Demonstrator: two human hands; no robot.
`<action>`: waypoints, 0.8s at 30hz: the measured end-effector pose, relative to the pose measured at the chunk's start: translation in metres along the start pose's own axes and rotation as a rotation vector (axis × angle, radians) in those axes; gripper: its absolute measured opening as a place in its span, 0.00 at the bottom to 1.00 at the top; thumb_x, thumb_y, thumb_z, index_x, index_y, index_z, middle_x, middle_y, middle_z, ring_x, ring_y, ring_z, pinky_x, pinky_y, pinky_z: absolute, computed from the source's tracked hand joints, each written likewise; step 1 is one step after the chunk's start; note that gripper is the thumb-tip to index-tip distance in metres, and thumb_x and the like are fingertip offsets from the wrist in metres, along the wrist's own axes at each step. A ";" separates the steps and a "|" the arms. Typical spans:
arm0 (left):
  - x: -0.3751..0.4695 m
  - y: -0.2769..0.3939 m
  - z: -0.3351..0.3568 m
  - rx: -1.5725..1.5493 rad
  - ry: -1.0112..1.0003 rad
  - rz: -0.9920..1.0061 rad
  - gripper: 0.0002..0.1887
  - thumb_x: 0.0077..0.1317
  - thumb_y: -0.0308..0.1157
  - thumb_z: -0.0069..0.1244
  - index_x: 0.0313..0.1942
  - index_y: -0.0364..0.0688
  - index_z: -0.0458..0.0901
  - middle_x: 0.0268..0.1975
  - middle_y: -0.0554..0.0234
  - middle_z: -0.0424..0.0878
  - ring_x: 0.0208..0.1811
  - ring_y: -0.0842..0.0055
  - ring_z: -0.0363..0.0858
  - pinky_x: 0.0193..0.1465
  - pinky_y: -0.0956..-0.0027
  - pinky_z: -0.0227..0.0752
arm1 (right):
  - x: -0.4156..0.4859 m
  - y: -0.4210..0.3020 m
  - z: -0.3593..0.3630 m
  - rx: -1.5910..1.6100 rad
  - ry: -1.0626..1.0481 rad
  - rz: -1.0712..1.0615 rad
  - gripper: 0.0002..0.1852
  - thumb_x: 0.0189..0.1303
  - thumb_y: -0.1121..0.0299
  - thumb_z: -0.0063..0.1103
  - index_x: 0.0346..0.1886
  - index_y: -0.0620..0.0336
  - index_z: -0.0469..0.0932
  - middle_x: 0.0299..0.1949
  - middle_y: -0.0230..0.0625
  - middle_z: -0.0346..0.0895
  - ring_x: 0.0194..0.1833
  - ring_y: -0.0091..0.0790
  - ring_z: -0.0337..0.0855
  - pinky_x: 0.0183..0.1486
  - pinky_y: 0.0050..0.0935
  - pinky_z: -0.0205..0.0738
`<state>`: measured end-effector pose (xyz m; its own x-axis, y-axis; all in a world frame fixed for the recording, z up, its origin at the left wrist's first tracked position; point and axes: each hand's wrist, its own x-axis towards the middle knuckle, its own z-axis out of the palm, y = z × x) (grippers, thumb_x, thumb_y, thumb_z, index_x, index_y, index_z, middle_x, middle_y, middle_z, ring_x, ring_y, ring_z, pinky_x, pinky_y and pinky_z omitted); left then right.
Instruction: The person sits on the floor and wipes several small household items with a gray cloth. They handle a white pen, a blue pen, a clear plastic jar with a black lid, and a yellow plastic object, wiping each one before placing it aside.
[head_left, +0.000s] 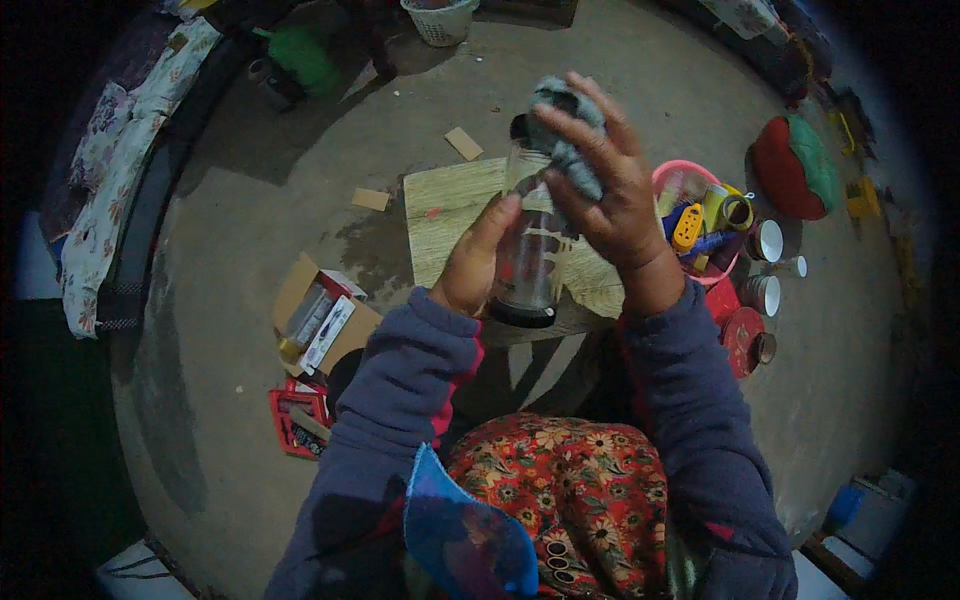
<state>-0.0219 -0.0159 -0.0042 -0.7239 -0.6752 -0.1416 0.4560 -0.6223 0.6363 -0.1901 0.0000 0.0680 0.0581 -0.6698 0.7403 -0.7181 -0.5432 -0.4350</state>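
My left hand (480, 255) grips a clear bottle (525, 262) with a dark base and a dark top, and its thumb lies along the side. The bottle is above a small wood-patterned board (450, 217). At the bottle's upper end, my right hand (611, 172) holds a crumpled grey-green cloth (577, 161) with its fingers spread over it. The cloth is against or very near the bottle's neck; exact contact is hard to tell. Part of the bottle's upper end is hidden by the cloth and fingers.
A pink basket (656, 176) with tape rolls and a yellow power strip (688, 227) stands right of the board, beside stacked bowls (766, 240). Left are an open cardboard box (300, 277) and a red tool case (281, 424). A red-green cushion (795, 169) lies at the right.
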 end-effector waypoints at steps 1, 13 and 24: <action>0.002 0.002 0.003 0.002 0.051 -0.012 0.23 0.73 0.46 0.39 0.62 0.45 0.68 0.51 0.61 0.78 0.47 0.73 0.79 0.48 0.66 0.77 | -0.004 -0.002 0.002 0.049 -0.027 -0.010 0.24 0.49 0.65 0.67 0.53 0.50 0.79 0.62 0.46 0.68 0.65 0.54 0.66 0.65 0.48 0.61; -0.001 0.002 -0.002 0.044 -0.003 0.053 0.28 0.71 0.54 0.40 0.63 0.46 0.67 0.53 0.66 0.77 0.49 0.77 0.78 0.51 0.68 0.75 | -0.004 -0.004 0.014 0.016 0.031 -0.028 0.25 0.43 0.66 0.70 0.51 0.48 0.81 0.59 0.47 0.70 0.61 0.52 0.69 0.64 0.46 0.64; -0.016 0.025 -0.012 0.210 0.050 0.137 0.29 0.68 0.50 0.48 0.62 0.41 0.66 0.57 0.58 0.75 0.58 0.68 0.75 0.60 0.60 0.72 | -0.017 -0.021 0.022 0.097 -0.106 -0.102 0.25 0.49 0.62 0.66 0.55 0.47 0.79 0.64 0.46 0.66 0.65 0.53 0.65 0.67 0.47 0.58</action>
<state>0.0071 -0.0257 0.0051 -0.6338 -0.7696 -0.0775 0.4266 -0.4314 0.7949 -0.1607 0.0117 0.0532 0.2043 -0.6554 0.7272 -0.6347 -0.6542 -0.4113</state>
